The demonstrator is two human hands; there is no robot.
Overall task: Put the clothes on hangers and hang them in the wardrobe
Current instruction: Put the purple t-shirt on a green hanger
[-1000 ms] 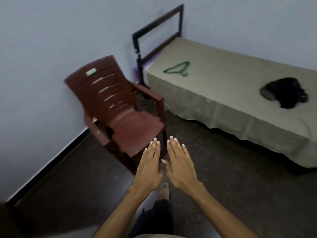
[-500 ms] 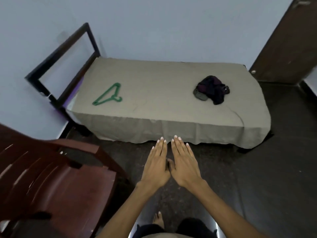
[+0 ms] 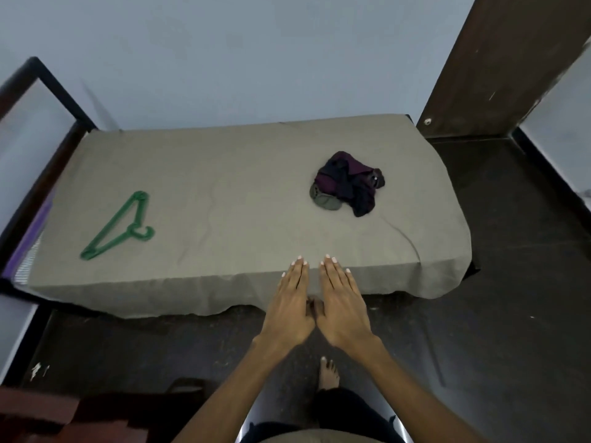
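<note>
Head view: task looks not started. Left hand (image 3: pixel 289 310) and right hand (image 3: pixel 343 306) are both held out flat, fingers straight and together, palms down, side by side and holding nothing. They hover at the near edge of the bed (image 3: pixel 224 174), fingertips over the drape of the sheet; contact with the sheet cannot be told.

Clothes (image 3: pixel 348 183) lie in a dark crumpled heap on the bed, ahead of the right hand and slightly to its right, apart from it. Looks like dark purple and black pieces plus a grey-green one, count unclear. Green hanger (image 3: pixel 118 227) lies flat on the bed, well off to the left of the left hand, well apart from the heap. Nothing is on a hanger. Brown panel (image 3: pixel 499 59), possibly a door or wardrobe side, stands beyond and to the right of the right hand; wardrobe interior not visible. All left to do: pick up garment, fit the hanger, hang it.

Versus the earlier frames: view has swung from the chair to face the bed squarely, bed is closer, chair (image 3: pixel 38 414) is down to a sliver near the left elbow. Hands keep the same flat pose, slightly more parted. Hanger and clothes unmoved on the bed.
</note>
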